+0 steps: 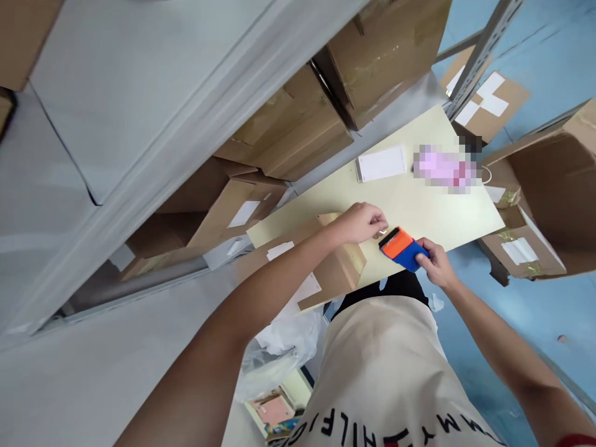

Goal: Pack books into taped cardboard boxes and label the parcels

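Blue and orange, the case (403, 249) pinched in the right grip (434, 262) needs holding still beside the left grip (365, 222), fingers curled together.

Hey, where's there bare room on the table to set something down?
The table is bare between the pink item and right hand, and between the white item and left hand. It's crowded around the carton and blue-orange item.
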Tool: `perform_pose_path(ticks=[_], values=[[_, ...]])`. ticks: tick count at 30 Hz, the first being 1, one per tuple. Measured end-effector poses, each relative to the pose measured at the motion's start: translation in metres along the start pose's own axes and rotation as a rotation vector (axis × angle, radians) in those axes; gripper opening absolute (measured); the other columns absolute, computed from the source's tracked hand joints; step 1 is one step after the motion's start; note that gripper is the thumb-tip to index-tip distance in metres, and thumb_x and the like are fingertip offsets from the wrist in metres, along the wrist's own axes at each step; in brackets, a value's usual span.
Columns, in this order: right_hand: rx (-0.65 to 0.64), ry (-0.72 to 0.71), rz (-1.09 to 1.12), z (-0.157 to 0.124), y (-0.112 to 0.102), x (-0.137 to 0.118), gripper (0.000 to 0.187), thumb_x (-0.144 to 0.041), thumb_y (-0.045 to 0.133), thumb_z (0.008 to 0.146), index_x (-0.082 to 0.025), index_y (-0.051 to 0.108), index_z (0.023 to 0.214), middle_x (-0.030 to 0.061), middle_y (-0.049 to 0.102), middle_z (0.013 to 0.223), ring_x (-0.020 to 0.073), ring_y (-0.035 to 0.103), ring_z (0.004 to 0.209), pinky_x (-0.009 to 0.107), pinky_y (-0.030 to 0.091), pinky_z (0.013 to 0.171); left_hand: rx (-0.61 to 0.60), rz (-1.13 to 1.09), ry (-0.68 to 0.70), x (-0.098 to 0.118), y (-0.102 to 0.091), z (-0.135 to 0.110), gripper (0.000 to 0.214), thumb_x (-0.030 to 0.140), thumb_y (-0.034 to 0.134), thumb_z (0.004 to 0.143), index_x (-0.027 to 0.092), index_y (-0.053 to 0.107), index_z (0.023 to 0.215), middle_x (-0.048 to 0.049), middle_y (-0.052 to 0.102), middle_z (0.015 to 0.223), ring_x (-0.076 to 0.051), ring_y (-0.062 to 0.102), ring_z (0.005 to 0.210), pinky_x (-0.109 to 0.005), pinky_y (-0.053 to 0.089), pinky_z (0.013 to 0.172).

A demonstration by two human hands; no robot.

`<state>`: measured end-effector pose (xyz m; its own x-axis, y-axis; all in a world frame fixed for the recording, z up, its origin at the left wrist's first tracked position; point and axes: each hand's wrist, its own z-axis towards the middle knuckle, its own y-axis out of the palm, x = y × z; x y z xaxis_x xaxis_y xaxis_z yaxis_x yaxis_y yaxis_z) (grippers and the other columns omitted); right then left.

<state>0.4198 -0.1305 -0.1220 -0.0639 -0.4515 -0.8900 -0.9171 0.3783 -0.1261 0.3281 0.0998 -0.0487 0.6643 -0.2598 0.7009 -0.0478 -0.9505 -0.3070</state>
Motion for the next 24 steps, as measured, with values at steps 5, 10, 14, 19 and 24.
perform_pose_path(ticks=[5,10,14,19,24], values=[[0.059,0.409,0.323,-0.021,0.034,-0.002,0.067,-0.087,0.053,0.066,-0.020,0.059,0.062,0.0020,0.057,0.054,0.0185,0.052,0.055,0.030,0.040,0.053,-0.133,0.375,-0.114,0.005,-0.004,0.009,0.023,0.017,0.060,0.075,0.018,0.064,0.052,-0.0013,0.068,0.054,-0.017,0.067,0.061,-0.027,0.052,0.064],[-0.040,0.621,0.536,-0.064,0.060,0.032,0.069,-0.087,0.062,0.058,-0.018,0.064,0.059,0.0033,0.063,0.053,0.0163,0.052,0.048,0.029,0.039,0.050,-0.261,0.719,-0.153,-0.016,-0.001,0.017,0.028,0.017,0.060,0.069,0.021,0.057,0.042,-0.0014,0.062,0.047,-0.017,0.060,0.052,-0.029,0.047,0.058],[-0.119,0.711,0.624,-0.086,0.083,0.057,0.070,-0.086,0.061,0.060,-0.017,0.066,0.060,0.0025,0.063,0.052,0.0145,0.050,0.046,0.029,0.037,0.049,-0.388,0.997,-0.068,-0.047,0.021,0.014,0.019,0.014,0.062,0.067,0.021,0.061,0.050,-0.0053,0.061,0.051,-0.022,0.062,0.057,-0.034,0.047,0.064],[-0.146,0.777,0.648,-0.087,0.107,0.063,0.070,-0.087,0.059,0.061,-0.017,0.062,0.054,0.0023,0.059,0.048,0.0131,0.047,0.045,0.028,0.035,0.048,-0.380,1.212,-0.006,-0.062,0.051,0.001,0.022,0.010,0.057,0.077,0.017,0.065,0.058,-0.0117,0.064,0.061,-0.029,0.065,0.071,-0.042,0.045,0.073],[-0.159,0.786,0.664,-0.088,0.120,0.067,0.064,-0.079,0.063,0.068,-0.016,0.068,0.061,0.0053,0.066,0.054,0.0175,0.056,0.052,0.030,0.042,0.050,-0.380,1.314,0.039,-0.043,0.050,-0.005,0.029,0.018,0.057,0.084,0.015,0.072,0.109,-0.0161,0.072,0.091,-0.032,0.063,0.098,-0.046,0.039,0.088]])
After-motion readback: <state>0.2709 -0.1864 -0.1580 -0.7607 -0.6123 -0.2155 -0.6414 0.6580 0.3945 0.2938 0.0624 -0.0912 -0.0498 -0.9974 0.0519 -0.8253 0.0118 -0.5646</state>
